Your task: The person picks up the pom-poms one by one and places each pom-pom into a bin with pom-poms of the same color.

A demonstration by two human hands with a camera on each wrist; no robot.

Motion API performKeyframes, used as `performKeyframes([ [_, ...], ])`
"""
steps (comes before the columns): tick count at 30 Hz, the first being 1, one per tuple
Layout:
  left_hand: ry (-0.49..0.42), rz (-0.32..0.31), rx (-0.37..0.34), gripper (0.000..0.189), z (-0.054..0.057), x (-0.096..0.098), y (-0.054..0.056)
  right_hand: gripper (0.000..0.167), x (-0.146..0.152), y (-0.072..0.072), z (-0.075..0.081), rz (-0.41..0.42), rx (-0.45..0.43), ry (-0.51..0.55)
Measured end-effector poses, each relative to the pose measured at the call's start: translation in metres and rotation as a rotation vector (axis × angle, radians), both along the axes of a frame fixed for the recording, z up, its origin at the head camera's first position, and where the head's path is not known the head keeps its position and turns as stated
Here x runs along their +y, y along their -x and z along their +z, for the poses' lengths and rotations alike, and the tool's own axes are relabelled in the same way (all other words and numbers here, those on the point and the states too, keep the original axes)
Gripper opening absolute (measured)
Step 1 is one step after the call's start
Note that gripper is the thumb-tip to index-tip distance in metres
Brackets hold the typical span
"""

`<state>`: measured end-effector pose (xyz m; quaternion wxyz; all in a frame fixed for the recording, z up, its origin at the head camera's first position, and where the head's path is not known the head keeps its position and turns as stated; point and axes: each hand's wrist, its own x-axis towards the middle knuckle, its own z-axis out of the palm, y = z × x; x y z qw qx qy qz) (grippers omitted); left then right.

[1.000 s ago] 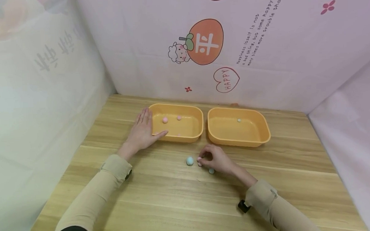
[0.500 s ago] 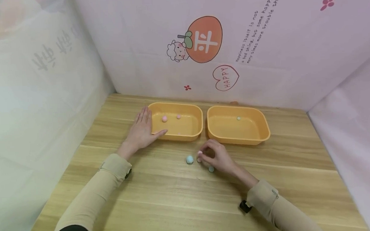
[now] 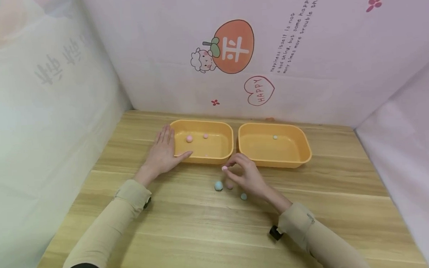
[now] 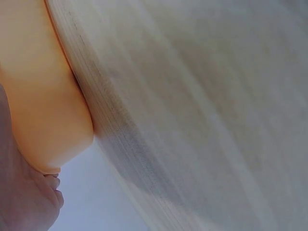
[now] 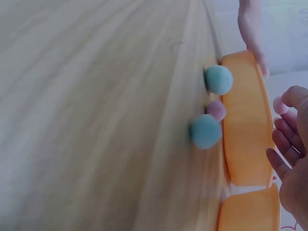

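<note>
Between thumb and index finger, my right hand (image 3: 249, 176) pinches a small pink pom-pom (image 3: 224, 168), lifted near the front of the left yellow tray (image 3: 220, 146). Below that hand on the table lie a light blue pom-pom (image 3: 218, 185), another pink pom-pom (image 3: 229, 186) and a smaller blue-green pom-pom (image 3: 243, 196). My left hand (image 3: 162, 153) rests on the left tray's left end, fingers straight, thumb across the front rim. Inside that tray are a larger pink pom-pom (image 3: 189, 139) and a smaller one (image 3: 205, 136); the front wall partly hides another pink bit.
To the right stands a second yellow tray (image 3: 261, 148) with a tiny pale green pom-pom (image 3: 275, 137) inside. Both trays sit near the back of the wooden table (image 3: 189, 237). Printed white cloth (image 3: 162, 72) hangs behind and along the sides.
My right hand has raised the pinched pink pom-pom off the table and moved it up and left toward the left tray. The left hand stays on the tray.
</note>
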<state>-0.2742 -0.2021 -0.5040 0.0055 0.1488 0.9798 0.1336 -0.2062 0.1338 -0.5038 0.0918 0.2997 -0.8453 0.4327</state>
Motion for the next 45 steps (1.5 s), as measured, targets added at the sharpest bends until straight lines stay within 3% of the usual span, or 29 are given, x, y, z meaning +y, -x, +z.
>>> performKeyframes([
  [12,0.014,0.001,-0.004,0.125,0.001,-0.001,-0.002,0.008,-0.01,0.016,0.01,-0.03,-0.002,0.008],
  [23,0.009,-0.001,-0.001,0.125,0.0,-0.002,-0.002,0.009,-0.027,0.037,0.018,-0.08,0.074,-0.009],
  [45,0.001,0.004,0.002,0.126,-0.002,-0.001,0.001,0.015,-0.047,0.078,0.019,-0.152,0.0,-0.011],
])
